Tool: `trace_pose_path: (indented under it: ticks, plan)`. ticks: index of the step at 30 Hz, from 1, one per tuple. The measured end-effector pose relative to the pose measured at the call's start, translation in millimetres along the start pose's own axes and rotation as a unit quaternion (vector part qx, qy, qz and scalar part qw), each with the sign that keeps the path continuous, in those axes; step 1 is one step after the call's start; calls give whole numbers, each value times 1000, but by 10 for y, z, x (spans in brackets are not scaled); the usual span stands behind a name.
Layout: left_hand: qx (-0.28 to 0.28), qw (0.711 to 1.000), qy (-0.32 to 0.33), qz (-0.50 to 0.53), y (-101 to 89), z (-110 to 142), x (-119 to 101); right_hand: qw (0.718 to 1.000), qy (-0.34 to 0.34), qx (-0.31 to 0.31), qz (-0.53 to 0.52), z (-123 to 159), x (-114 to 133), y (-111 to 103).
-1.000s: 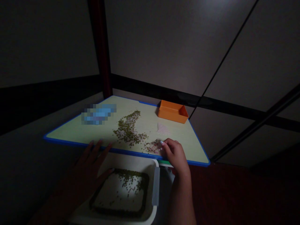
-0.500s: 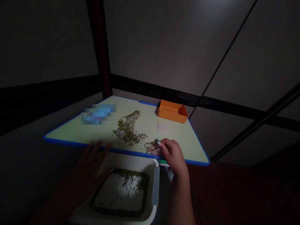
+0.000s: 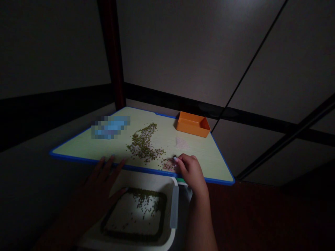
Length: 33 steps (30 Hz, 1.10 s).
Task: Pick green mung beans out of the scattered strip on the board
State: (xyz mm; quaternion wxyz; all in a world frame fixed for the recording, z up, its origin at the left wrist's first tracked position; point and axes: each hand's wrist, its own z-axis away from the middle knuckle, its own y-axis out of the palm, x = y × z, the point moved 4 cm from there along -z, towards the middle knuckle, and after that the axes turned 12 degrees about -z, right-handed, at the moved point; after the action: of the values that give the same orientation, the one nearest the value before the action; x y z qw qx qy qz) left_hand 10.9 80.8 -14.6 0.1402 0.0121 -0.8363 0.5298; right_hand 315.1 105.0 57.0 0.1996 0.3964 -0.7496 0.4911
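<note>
A pale green board with a blue rim (image 3: 78, 146) lies in front of me, and a long scatter of small green beans (image 3: 142, 144) runs across it. My right hand (image 3: 191, 170) is curled at the board's front, its fingertips pressed together among a small patch of beans; whatever they pinch is hidden. My left hand (image 3: 102, 181) is spread flat with its fingers apart, at the board's near blue edge. Its thumb reaches over a white tray (image 3: 146, 181), which holds a dark-edged mat and more beans (image 3: 145, 202).
An orange rectangular box (image 3: 193, 124) stands at the board's far edge. A pixelated blue object (image 3: 110, 127) lies at the far left of the board. A dark red post (image 3: 112, 52) rises behind the board, and a reddish-brown surface (image 3: 261, 216) lies to the right.
My right hand has slid slightly left across the board, with its fingertips moving further into the small bean patch. My left hand and the tray have hardly moved.
</note>
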Motion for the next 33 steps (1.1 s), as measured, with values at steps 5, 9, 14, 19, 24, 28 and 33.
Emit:
trace_pose_path:
  ticks: [5,9,14,19,24,28,33]
  plan:
    - [-21,1000,2,-3,10,1,-3,1000,-6,-3,3,-5,18,18]
    - [-26,1000,5,-2,-18,2,-10,1000,-12,1,2,-7,23,37]
    - [-8,1000,3,-4,-27,-1,-8,1000,-15,2,0,-7,24,49]
    - [8,1000,-4,-5,-78,-9,-19,1000,-12,8,0,-13,40,58]
    - [-1,1000,1,6,-49,0,-16,1000,-17,10,-8,-7,73,47]
    - [-13,1000,1,7,-10,3,-8,999,-23,6,-21,9,98,25]
    - [7,1000,0,6,-35,-6,-4,1000,-17,7,18,8,87,32]
